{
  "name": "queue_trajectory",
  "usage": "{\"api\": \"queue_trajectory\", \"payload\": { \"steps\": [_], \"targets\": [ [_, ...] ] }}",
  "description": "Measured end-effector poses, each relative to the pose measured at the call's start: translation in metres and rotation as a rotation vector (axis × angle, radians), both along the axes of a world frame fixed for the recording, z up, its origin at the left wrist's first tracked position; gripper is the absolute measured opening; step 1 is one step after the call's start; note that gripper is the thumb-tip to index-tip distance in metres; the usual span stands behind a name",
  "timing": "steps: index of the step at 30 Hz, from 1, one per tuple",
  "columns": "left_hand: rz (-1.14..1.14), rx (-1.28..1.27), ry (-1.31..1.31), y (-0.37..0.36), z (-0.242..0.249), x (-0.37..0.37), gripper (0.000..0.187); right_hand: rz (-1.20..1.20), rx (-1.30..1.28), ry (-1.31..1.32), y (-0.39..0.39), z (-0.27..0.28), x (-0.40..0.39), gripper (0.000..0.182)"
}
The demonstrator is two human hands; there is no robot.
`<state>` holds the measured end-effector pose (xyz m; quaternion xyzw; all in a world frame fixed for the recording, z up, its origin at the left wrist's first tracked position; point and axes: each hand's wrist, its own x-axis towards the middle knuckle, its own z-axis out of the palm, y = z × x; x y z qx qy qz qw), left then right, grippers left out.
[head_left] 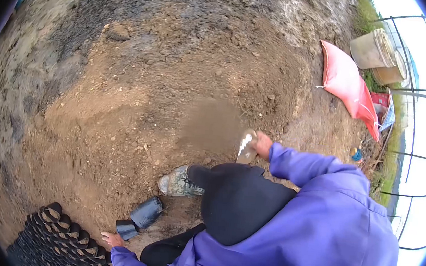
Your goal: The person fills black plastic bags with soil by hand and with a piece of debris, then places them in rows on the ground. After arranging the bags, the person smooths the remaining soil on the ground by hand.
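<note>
Brown soil (103,158) spread out ahead of both grips. The black pot block (53,246) sat right by the left grip (113,239), packed in rows, brown soil showing in the near rims. Key relation: the bigger loose pot (147,212) and smaller loose pot (127,229) lay on the ground up and to the right of the left grip in the head view, small one just beside it, big one next out, long axis running off toward the boot (181,181). Left was the nearer by far; right grip (261,145) was well apart, closed on a scoop-like tool (246,146), its long axis close to vertical in view. Couldn't tell whether the left grip touched or held the small pot

Counts, big to small: soil, one spread; pot block, one, pots inside too many to count; pink sack (346,79), one, past the right grip; buckets (372,50), two, behind the sack; boot, one in sight; loose pots, two; scoop-like tool, one
</note>
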<state>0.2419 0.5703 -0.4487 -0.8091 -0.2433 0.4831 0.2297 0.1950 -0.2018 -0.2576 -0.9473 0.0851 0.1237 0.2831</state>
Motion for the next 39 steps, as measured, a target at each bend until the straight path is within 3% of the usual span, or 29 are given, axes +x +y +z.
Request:
{"api": "queue_trajectory", "payload": {
  "steps": [1, 2, 3, 4, 6, 7, 8, 12, 15, 18, 21, 24, 27, 29, 31, 32, 33, 34, 36, 38, 39],
  "targets": [
    [-0.485, 0.283, 0.575, -0.007, -0.001, 0.001, 0.061, 0.009, -0.164, 0.064, 0.01, -0.003, -0.017, 0.031],
    [-1.017, 0.489, 1.134, -0.023, 0.008, 0.006, 0.058, -0.448, 0.009, 0.375, 0.028, -0.002, -0.015, 0.032],
    [-1.179, 0.468, 1.171, -0.021, 0.013, 0.006, 0.055, -0.902, 0.189, 0.681, 0.045, 0.0, -0.006, 0.032],
    [-1.204, 0.419, 1.101, -0.019, 0.02, 0.004, 0.052, -0.977, 0.283, 0.506, 0.067, 0.013, 0.019, 0.032],
    [-1.273, 0.361, 1.02, -0.02, 0.034, 0.003, 0.048, -0.813, 0.282, 0.165, 0.066, -0.034, 0.028, 0.035],
    [-1.304, 0.361, 1.002, -0.021, 0.034, 0.003, 0.047, -0.575, 0.186, 0.0, 0.045, -0.09, 0.021, 0.038],
    [-1.314, 0.359, 0.992, -0.022, 0.034, 0.001, 0.047, -0.387, 0.005, 0.12, 0.04, -0.098, 0.031, 0.037],
    [-1.23, 0.46, 1.086, -0.002, 0.003, -0.006, 0.05, 0.409, -0.714, 0.537, 0.049, -0.127, 0.104, 0.045],
    [-0.793, 0.277, 0.634, -0.017, 0.017, -0.001, 0.052, 0.5, -0.806, 0.576, 0.063, -0.105, 0.137, 0.024],
    [-0.191, 0.066, 0.061, -0.057, 0.06, 0.017, 0.057, 0.573, -0.876, 0.595, 0.074, -0.1, 0.174, 0.023],
    [0.102, -0.094, -0.32, -0.056, 0.058, 0.013, 0.062, 0.631, -0.911, 0.572, 0.083, -0.115, 0.218, 0.022],
    [-1.076, 0.396, 0.868, -0.024, 0.02, 0.0, 0.06, 0.665, -0.932, 0.562, 0.094, -0.143, 0.253, 0.022],
    [-0.269, 0.077, -0.229, 0.001, -0.013, -0.023, 0.058, 0.638, -0.923, 0.579, 0.087, -0.186, 0.276, 0.023],
    [0.069, -0.091, -0.334, -0.025, 0.033, -0.005, 0.061, 0.463, -0.842, 0.535, 0.07, -0.215, 0.284, 0.023],
    [0.478, -0.296, -0.538, -0.035, 0.041, 0.001, 0.062, -0.008, -0.465, 0.288, 0.079, -0.11, 0.287, 0.023],
    [0.318, -0.176, -0.31, -0.032, 0.039, 0.003, 0.062, -0.189, -0.261, 0.116, 0.086, -0.052, 0.288, 0.023],
    [0.156, -0.059, -0.085, -0.03, 0.036, 0.005, 0.062, -0.329, -0.202, 0.156, 0.082, -0.013, 0.284, 0.03],
    [-0.009, 0.056, 0.135, -0.03, 0.034, 0.008, 0.061, -0.279, -0.132, 0.078, 0.066, -0.002, 0.271, 0.038],
    [-0.081, 0.079, 0.118, -0.032, 0.032, 0.009, 0.061, -0.291, 0.025, 0.106, 0.036, 0.034, 0.226, 0.043],
    [0.125, -0.117, -0.352, -0.032, 0.038, 0.005, 0.059, -0.269, 0.004, 0.06, 0.023, 0.062, 0.169, 0.053],
    [0.177, -0.149, -0.418, -0.027, 0.033, 0.003, 0.058, -0.235, -0.045, 0.024, 0.019, 0.07, 0.141, 0.058]
  ]
}}
